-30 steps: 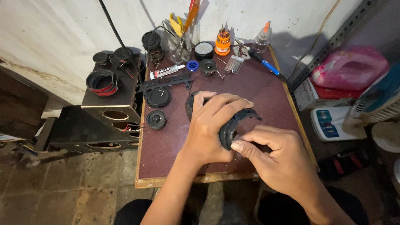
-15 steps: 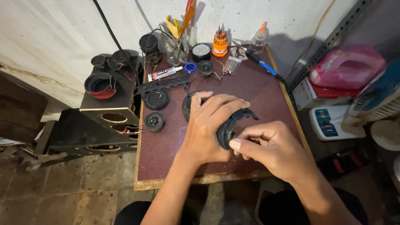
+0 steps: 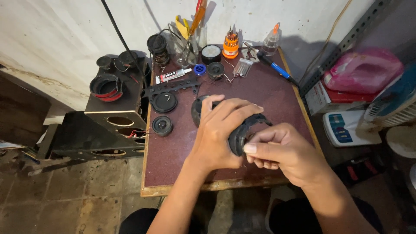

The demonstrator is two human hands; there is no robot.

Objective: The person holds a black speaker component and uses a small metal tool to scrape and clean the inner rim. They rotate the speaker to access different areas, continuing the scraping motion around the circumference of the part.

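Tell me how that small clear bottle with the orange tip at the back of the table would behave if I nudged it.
The bottle stands upright, tall and narrow, so it would probably tip easily. It looks like thin plastic, likely light. Once down, its round body could roll toward the blue-handled tool beside it.

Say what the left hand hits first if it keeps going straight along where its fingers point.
The left hand points up and right over the black ring-shaped part it grips. Beyond that, bare tabletop, then probably the blue-handled tool; depth is unclear.
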